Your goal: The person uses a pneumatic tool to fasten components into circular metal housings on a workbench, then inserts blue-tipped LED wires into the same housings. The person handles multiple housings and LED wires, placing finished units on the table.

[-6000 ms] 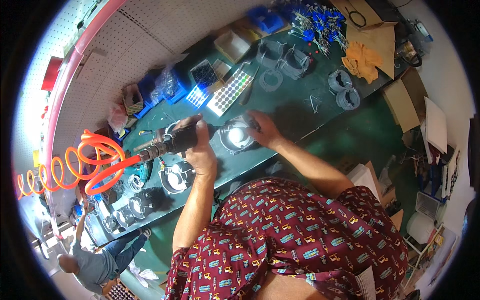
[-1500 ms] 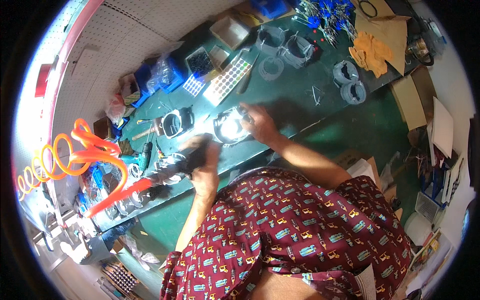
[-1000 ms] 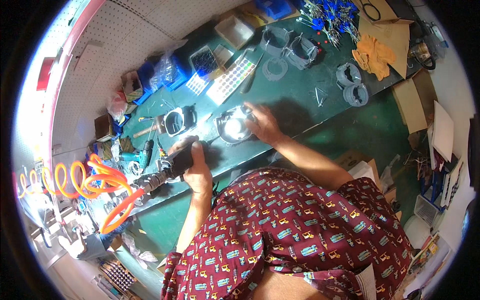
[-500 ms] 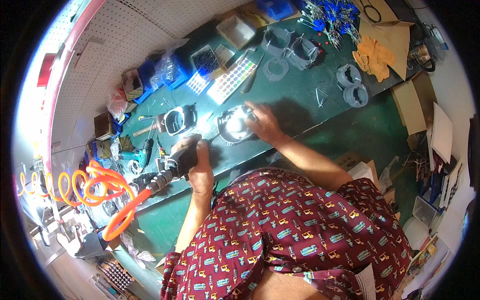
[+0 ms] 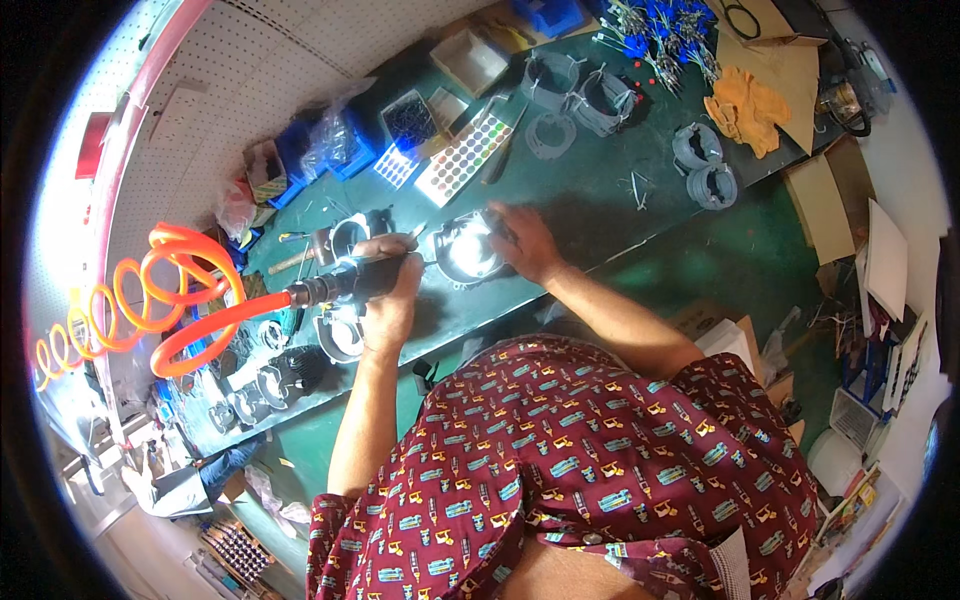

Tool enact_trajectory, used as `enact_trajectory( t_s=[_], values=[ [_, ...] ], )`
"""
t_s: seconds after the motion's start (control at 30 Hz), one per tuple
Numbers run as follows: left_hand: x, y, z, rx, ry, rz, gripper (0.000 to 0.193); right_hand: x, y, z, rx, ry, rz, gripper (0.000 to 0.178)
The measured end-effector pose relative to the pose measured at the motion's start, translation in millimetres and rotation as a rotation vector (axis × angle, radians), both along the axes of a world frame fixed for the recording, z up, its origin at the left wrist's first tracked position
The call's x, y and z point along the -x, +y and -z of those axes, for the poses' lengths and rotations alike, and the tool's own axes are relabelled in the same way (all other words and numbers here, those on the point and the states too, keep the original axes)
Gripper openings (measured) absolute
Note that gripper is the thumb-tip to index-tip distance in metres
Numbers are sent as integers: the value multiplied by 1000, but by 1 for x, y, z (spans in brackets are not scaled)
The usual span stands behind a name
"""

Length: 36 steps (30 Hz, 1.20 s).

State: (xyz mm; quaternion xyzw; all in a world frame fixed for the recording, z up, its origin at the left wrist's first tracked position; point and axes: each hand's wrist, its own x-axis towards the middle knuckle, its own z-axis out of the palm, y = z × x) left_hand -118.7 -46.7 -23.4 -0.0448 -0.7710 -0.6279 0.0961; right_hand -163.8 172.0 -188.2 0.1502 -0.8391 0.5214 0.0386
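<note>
A round housing with a bright, glaring centre lies on the green table, near the front edge and in front of the person. The right hand is closed on its right side, with the fingers at the rim. Just to the left, the left hand is wrapped around the dark body of an air tool, which points toward the housing; whether its tip touches cannot be told. From the tool's rear end an orange hose runs left into loose coils.

Behind the left hand stands another ring-shaped housing, beside a wooden handle. A further housing sits below the tool, and more dark housings line the table toward the lower left. Beyond the hands lie a sheet of coloured dots, a tray of small dark parts and an open cardboard box. Grey rings stand farther right, near orange gloves and a heap of blue-tied leads. At the lower left, another person is partly visible.
</note>
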Motion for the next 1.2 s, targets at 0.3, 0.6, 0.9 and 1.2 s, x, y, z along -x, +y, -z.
enact_trajectory(
  t_s=[0.3, 0.6, 0.9, 1.2],
  values=[
    [7, -3, 1, 94, 54, -11, 30, 4, -1, 1, 58, 31, 9, 60],
    [-16, 31, -22, -86, 176, -205, 23, 10, -1, 8, 144, 44, 13, 49],
    [-11, 41, 24, 30, 162, -81, 33, 7, -8, 4, 138, 43, 55, 47],
    [-14, 54, 20, -322, 117, -111, 37, 8, -9, 3, 145, 11, 36, 48]
  ],
)
